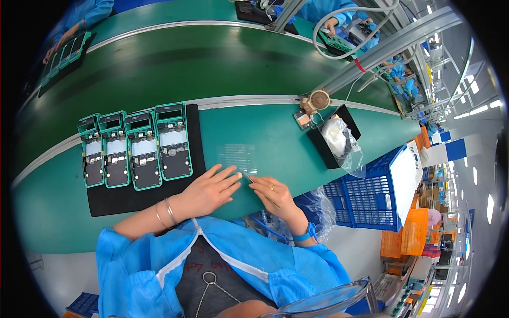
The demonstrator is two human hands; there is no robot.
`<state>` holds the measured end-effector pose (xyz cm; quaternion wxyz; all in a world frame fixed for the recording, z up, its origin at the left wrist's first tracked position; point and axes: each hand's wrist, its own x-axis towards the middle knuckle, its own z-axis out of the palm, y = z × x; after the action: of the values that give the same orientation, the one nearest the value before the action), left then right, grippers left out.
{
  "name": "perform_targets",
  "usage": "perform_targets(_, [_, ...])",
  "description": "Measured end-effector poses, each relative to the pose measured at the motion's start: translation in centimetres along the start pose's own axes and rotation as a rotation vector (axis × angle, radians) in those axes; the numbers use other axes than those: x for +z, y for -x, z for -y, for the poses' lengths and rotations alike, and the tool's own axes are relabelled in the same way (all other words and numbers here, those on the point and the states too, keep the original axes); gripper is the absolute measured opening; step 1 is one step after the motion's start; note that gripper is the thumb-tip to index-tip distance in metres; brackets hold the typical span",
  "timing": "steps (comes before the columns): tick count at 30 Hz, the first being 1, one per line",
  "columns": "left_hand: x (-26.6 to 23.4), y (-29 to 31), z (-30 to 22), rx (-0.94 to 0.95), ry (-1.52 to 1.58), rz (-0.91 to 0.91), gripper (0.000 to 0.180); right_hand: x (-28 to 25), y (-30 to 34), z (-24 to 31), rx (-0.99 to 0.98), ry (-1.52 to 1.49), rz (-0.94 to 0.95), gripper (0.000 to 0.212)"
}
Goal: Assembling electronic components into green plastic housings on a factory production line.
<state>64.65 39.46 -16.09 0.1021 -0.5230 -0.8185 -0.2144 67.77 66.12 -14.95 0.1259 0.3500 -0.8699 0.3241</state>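
Note:
A clear sheet with rows of small strips (pixel 238 157) lies flat on the green bench. At its near edge, my left hand (pixel 208 192) rests with fingers stretched out, the fingertips touching or nearly touching the sheet; a pale bit, perhaps a finger cot, shows at one fingertip. My right hand (pixel 274 197) pinches thin tweezers (pixel 247 178), their tips over the sheet's near edge close to the left fingertips. Whether the tips hold anything is too small to tell. To the left, several green-framed handheld device housings (pixel 174 139) stand side by side on a black mat (pixel 194 143).
Right of the sheet stands a black box (pixel 324 149) holding a clear plastic bag (pixel 339 139). Behind it is a small brown fan-like device (pixel 319 99). A blue crate (pixel 366 193) sits beyond the bench's right edge. Co-workers' hands (pixel 331 25) work across the far conveyor (pixel 212 63).

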Motion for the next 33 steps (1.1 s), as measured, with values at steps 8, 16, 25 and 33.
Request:
perform_targets(8, [0.7,-0.3,0.2,-0.027,0.051,0.069,0.05,0.3,0.4,-0.3,-0.093,0.094,0.005,0.029])
perform_targets(16, [-0.8,1.0,-0.4,0.059,0.008,-0.055,0.044,0.8,-6.5,0.6,-0.242,0.108,-0.012,0.033])
perform_targets(25, [-10.3,11.9,4.3,-0.518,-0.469,-0.242,0.025,11.3,-17.2,4.8,-0.54,-0.122,-0.028,0.035])
perform_targets(33, [-9.2,12.8,4.2,-0.585,-0.447,-0.245,0.033,15.1,-19.9,4.7,-0.618,-0.052,-0.018,0.036])
